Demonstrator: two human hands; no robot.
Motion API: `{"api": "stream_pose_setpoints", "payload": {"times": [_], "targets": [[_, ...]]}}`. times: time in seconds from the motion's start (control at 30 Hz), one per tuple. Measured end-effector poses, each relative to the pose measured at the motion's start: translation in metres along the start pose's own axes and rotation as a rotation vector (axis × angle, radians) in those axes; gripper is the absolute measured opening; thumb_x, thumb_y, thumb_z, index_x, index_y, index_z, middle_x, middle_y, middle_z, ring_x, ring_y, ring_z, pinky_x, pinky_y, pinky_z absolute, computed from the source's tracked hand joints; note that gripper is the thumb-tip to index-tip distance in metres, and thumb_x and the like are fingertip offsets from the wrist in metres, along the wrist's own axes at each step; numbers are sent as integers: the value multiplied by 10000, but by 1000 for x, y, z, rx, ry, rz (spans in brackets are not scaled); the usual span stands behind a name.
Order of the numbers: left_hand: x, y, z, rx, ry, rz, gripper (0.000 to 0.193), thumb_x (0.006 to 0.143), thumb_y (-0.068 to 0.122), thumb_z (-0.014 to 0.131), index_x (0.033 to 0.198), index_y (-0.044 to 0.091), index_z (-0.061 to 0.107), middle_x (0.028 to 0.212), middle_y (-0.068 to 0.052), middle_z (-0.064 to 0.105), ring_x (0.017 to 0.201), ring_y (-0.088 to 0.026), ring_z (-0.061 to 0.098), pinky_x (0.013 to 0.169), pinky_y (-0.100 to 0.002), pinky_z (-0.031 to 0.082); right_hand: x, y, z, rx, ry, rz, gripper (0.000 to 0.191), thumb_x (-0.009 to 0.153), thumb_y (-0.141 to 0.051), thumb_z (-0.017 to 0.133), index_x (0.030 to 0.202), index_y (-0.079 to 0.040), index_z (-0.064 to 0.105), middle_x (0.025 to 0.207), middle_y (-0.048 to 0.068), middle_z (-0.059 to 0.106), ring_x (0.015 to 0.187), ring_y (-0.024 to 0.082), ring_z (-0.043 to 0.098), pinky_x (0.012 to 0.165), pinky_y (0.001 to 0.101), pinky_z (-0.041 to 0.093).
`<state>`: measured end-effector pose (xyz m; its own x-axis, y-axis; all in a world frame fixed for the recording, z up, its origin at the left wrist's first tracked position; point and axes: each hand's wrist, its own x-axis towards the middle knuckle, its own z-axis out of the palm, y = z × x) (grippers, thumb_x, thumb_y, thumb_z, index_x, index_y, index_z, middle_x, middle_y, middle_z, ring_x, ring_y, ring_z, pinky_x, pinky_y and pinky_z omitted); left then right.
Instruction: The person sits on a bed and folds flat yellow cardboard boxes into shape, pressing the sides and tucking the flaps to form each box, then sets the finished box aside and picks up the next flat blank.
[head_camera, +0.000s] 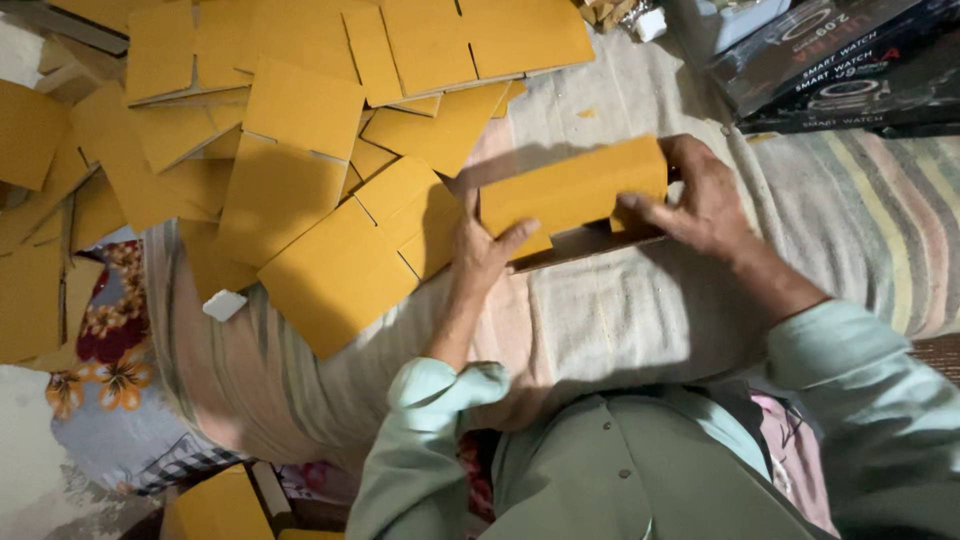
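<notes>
Taking the small mustard-yellow cardboard box (572, 190) in the person's hands as the landmark: far to its left lies a floral-printed cloth (105, 340) with red and orange blossoms, soft and rumpled. Between that cloth and the box spreads a loose heap of flat, die-cut mustard-yellow cardboard blanks (290, 150), matte, smooth-faced, with slit flaps and sharp corners, overlapping at many angles. A small white scrap (224, 305) lies at the heap's lower edge.

The left hand (485, 245) presses against the box's left end, thumb laid across the lower front corner; the other fingers are hidden behind the board. The box itself is a half-folded oblong, its brown inner face showing along the underside, held just above a pale, coarse-woven striped blanket (620, 310). The right hand (700, 200) clasps the box's right end, fingers close together and curled over the front face, thumb behind. Both sleeves are pale green cotton.

Right of and above the box sit glossy black printed retail cartons (840, 60), stacked at the blanket's edge.
</notes>
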<state>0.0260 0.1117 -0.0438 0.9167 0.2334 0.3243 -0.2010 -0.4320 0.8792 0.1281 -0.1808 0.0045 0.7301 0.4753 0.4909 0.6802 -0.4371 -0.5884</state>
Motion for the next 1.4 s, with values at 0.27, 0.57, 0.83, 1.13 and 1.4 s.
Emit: {"api": "stream_pose_setpoints", "payload": {"times": [0.27,0.57,0.83,1.13,1.4], "targets": [[17,-57,29,6,125,-450,613,939,498,708,1297,6,638,1068,-108,703,948,-203,651,828,-338,521,-11,1,23,-11,12,574,530,1045,-497,583,1075,20,691,999,250,713,961,421,677,883,512,499],[25,-45,16,-82,69,-229,424,964,308,736,1222,-27,705,1039,-100,718,926,-161,650,803,-291,552,-9,-26,32,-174,319,105,454,1152,-351,471,1401,11,585,1498,275,515,1438,468,447,1235,566,341],[30,-85,-2,-262,203,-524,720,995,592,448,1334,-2,675,1373,-149,666,1217,-228,614,1045,-357,471,30,-71,157,-471,-294,17,846,988,-580,411,1550,51,371,1635,308,241,1524,467,143,1214,641,60],[17,-67,-6,-389,199,-626,825,997,669,317,1496,60,563,1406,-241,625,1257,-361,566,1049,-432,465,33,-74,148,-205,-339,-92,833,916,-518,450,1597,-53,340,1650,212,289,1497,399,241,1216,554,145],[16,34,63,1005,85,-85,597,979,485,409,1442,119,498,1503,-253,456,1398,-442,337,1074,-662,188,18,4,71,-493,-201,232,758,1040,-527,352,1587,-3,325,1621,318,254,1504,524,135,1164,676,36]]}}
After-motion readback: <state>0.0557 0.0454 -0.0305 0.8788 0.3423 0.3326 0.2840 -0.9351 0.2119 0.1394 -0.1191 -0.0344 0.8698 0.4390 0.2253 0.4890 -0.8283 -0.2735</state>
